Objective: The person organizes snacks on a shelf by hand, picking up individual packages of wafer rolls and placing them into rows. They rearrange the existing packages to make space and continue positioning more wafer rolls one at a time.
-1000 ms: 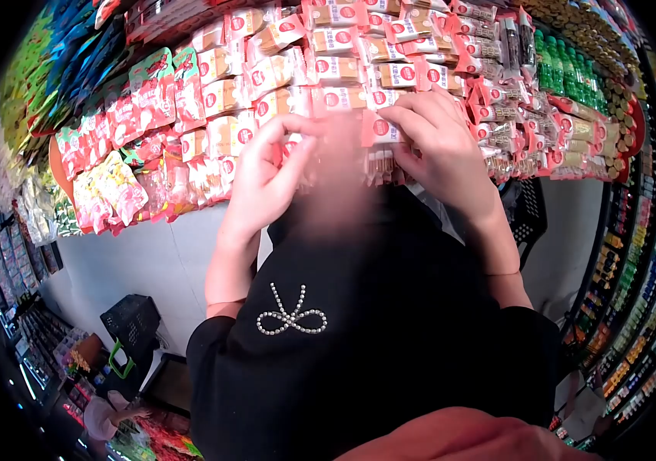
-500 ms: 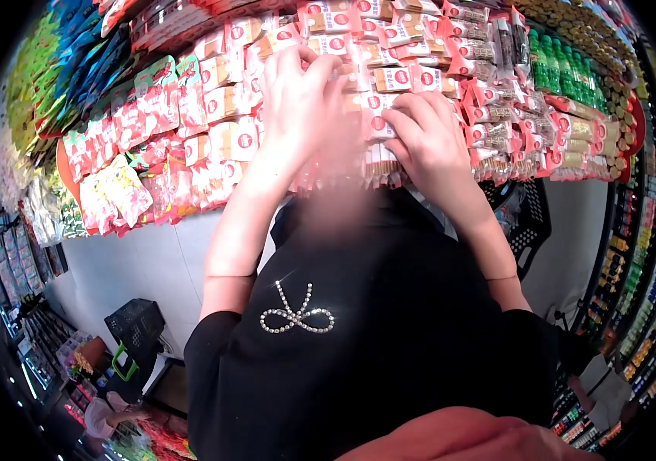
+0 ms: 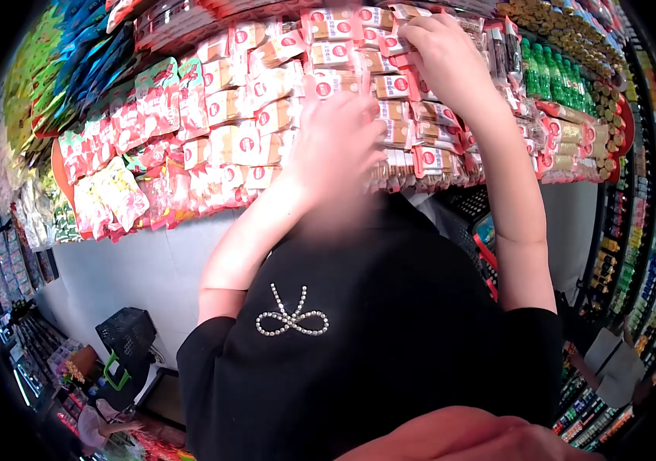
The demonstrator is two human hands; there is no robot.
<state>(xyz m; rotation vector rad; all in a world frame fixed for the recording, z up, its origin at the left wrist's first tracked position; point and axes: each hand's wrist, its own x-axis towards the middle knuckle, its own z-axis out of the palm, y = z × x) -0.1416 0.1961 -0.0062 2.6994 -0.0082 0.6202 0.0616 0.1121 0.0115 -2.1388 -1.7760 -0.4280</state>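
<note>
Rows of small snack packets (image 3: 261,117) in clear and pink wrappers with round red labels lie on a display in front of me. My left hand (image 3: 336,142) is over the near middle rows, its fingers smeared by motion and close to the packets. Farther up and to the right, my right hand (image 3: 451,61) has its fingers bent and close together around the end of a snack packet (image 3: 395,44) in the upper rows. The palm side of that hand is hidden.
Pink-and-white bags (image 3: 147,107) fill the left of the display. Small green bottles (image 3: 551,69) stand at its right. A black basket (image 3: 127,329) with a green handle sits at lower left, near another person (image 3: 97,424). Stocked shelves (image 3: 643,253) line the right side.
My right hand has moved up and right, from the near packets to the farther rows. The left hand has come down and right, nearer to me.
</note>
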